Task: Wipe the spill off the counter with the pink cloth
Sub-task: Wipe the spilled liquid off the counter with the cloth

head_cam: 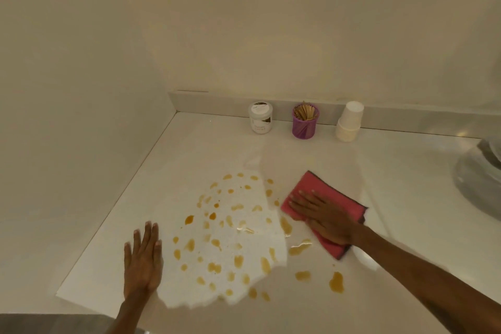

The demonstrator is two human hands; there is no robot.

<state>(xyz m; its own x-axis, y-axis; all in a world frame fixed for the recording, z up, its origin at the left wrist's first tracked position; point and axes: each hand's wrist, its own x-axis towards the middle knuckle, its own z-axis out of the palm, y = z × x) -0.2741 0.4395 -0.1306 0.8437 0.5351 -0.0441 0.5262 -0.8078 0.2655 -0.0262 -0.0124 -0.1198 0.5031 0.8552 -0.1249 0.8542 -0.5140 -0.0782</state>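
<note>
Currently: right hand point(325, 218) flat, fingers spread, pressing pink cloth point(324, 211) at centre-right of counter point(393, 198); spill point(230, 236) lies left of fingertips. Left hand point(142, 257) flat, fingers together, empty, lower left.

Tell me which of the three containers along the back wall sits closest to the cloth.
The stack of white paper cups, rightmost of the three, is nearest the pink cloth. The purple holder with wooden sticks stands mid-row; the white jar is farthest left.

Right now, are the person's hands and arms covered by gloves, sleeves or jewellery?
No. The left hand and right hand are bare, without gloves, and no rings or watch show. Both forearms are uncovered as far as the frame edge; no sleeve is visible.
</note>
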